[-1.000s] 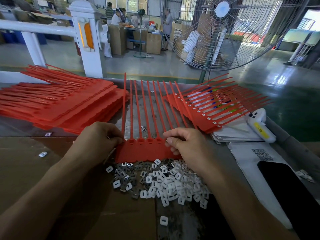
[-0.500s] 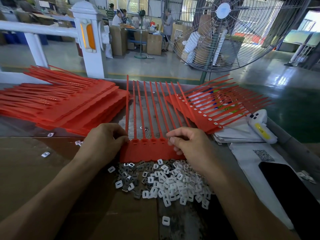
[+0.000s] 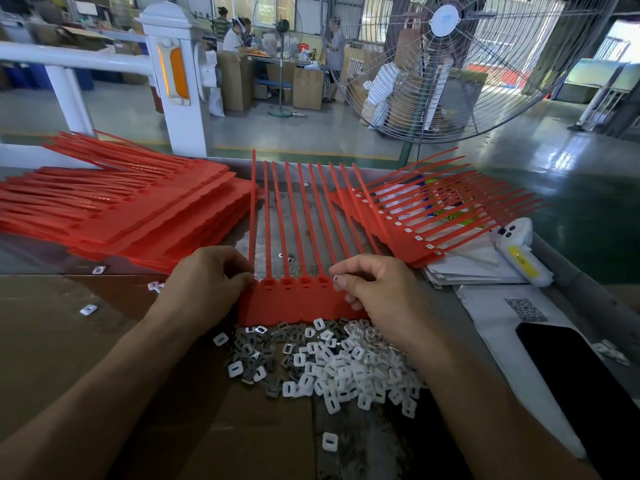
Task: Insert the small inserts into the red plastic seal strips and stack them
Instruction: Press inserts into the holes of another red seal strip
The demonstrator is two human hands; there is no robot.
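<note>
A red seal strip sheet (image 3: 294, 303) lies flat before me, its long tails pointing away. My left hand (image 3: 204, 285) grips the sheet's left edge with curled fingers. My right hand (image 3: 377, 289) pinches a small insert (image 3: 335, 278) at a socket near the sheet's right end. A heap of white and grey inserts (image 3: 332, 365) lies just below the sheet. A tall stack of red sheets (image 3: 131, 213) lies to the left. To the right, another pile of red sheets (image 3: 412, 216) shows white inserts in its sockets.
A white scanner-like device (image 3: 519, 251) and papers (image 3: 485, 265) lie at right, with a black phone (image 3: 581, 382) near the right edge. Cardboard (image 3: 69, 341) covers the left of the bench, with stray inserts (image 3: 88, 309) on it. A large fan (image 3: 460, 60) stands behind.
My right hand has drawn slightly right along the sheet's sockets and now pinches an insert at its fingertips. The left hand keeps its hold on the sheet's left edge.
</note>
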